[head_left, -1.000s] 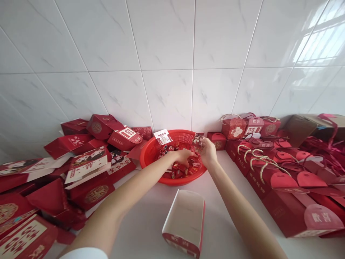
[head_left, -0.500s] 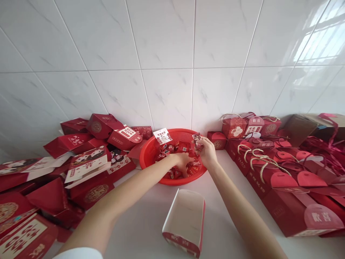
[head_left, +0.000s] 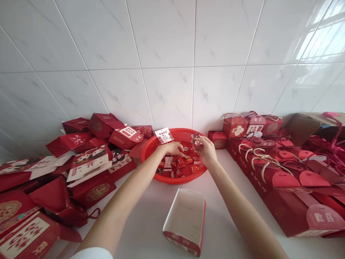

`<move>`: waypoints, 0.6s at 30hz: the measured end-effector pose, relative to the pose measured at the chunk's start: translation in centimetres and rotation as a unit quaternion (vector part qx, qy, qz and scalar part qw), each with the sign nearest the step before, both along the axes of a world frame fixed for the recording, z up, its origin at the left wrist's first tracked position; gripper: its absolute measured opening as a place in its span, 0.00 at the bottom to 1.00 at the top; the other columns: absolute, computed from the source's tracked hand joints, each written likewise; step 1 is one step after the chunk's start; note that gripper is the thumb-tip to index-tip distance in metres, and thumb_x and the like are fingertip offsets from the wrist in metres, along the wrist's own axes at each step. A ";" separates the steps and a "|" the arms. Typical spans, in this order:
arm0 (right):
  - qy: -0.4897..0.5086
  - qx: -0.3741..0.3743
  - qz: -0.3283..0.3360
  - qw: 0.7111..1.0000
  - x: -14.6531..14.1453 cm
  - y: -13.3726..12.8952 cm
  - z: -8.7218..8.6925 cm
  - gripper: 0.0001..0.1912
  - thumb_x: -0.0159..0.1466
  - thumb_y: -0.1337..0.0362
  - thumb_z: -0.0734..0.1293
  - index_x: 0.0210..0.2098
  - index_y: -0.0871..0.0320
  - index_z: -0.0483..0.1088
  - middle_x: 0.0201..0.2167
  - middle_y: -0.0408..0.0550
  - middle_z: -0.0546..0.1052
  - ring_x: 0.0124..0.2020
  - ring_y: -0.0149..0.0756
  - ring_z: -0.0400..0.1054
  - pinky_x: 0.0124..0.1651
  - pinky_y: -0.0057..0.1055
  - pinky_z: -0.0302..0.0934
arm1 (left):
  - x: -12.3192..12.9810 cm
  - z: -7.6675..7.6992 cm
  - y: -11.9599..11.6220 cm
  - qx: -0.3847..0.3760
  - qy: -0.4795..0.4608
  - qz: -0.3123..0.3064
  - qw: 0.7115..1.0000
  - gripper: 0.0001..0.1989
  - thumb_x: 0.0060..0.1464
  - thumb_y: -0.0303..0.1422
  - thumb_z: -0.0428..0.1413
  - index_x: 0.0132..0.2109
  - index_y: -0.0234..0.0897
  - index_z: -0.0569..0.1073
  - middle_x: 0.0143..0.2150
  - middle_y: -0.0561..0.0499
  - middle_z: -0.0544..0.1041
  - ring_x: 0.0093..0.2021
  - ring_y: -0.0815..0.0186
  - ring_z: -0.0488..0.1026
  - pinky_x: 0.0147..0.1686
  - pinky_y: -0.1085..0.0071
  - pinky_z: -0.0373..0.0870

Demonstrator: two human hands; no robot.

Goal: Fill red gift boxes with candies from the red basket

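Observation:
My left hand (head_left: 174, 148) is inside a red plastic basket (head_left: 147, 168), just over a layer of small wrapped candies (head_left: 180, 163). Its fingers are partly stretched out, with fingertips near the candies and no candy visibly gripped. At the basket's right rim, my right hand (head_left: 207, 149) is closed around some wrapped candies (head_left: 197, 141) in dark red and clear wrappers. How many it holds I cannot tell. Between my forearms, an open red paper box (head_left: 184, 219) with a pale inside lies in front of the basket.
Folded red gift boxes (head_left: 94, 190) are heaped on the left. Rows of red boxes with rope handles (head_left: 269, 176) stand on the right, beside a cardboard carton (head_left: 304, 129). A white printed card (head_left: 164, 136) leans at the basket's back-left. The tiled wall (head_left: 167, 93) closes off the back.
My left hand has shifted left and back within the basket, uncovering more candies. My right hand stays at the rim with its candies. The view has shifted slightly.

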State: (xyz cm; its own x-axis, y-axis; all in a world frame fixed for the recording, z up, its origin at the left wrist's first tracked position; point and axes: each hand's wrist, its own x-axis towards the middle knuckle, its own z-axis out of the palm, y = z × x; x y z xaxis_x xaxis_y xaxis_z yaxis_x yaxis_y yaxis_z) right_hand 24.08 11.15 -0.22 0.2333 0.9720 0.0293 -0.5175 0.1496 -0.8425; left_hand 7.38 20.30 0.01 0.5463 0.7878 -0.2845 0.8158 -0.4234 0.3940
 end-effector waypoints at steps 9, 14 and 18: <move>0.000 0.030 0.000 1.000 0.0 0.0 -0.2 0.16 0.42 0.58 0.77 0.23 0.55 0.68 0.21 0.38 0.72 0.23 0.28 0.63 0.26 0.27 0.58 | -0.6 1.6 -0.3 0.013 -0.092 0.003 0.996 0.26 0.35 0.35 0.69 0.46 0.38 0.80 0.32 0.53 0.77 0.33 0.63 0.72 0.31 0.72 0.64; -0.022 0.064 0.046 0.997 -0.1 -0.2 0.0 0.17 0.42 0.57 0.79 0.25 0.55 0.71 0.24 0.38 0.74 0.24 0.27 0.63 0.29 0.26 0.59 | -1.0 3.3 -1.6 0.027 -0.279 0.000 0.960 0.28 0.43 0.40 0.66 0.51 0.34 0.77 0.36 0.51 0.76 0.38 0.63 0.72 0.38 0.68 0.68; -0.033 0.065 0.111 0.991 -0.4 -0.8 0.3 0.19 0.42 0.56 0.81 0.26 0.57 0.71 0.24 0.39 0.74 0.24 0.28 0.64 0.30 0.29 0.64 | -0.8 3.7 -2.7 0.012 -0.398 -0.022 0.917 0.31 0.38 0.40 0.70 0.51 0.34 0.76 0.41 0.49 0.77 0.44 0.60 0.74 0.45 0.65 0.71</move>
State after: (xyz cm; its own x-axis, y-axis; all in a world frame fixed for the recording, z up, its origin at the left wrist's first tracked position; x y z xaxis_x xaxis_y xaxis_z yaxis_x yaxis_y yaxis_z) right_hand 23.64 10.38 0.07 0.0070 0.9862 0.1654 -0.4939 0.1472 -0.8570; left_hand 6.57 17.58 3.72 0.6056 0.7604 0.2347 0.2555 -0.4651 0.8476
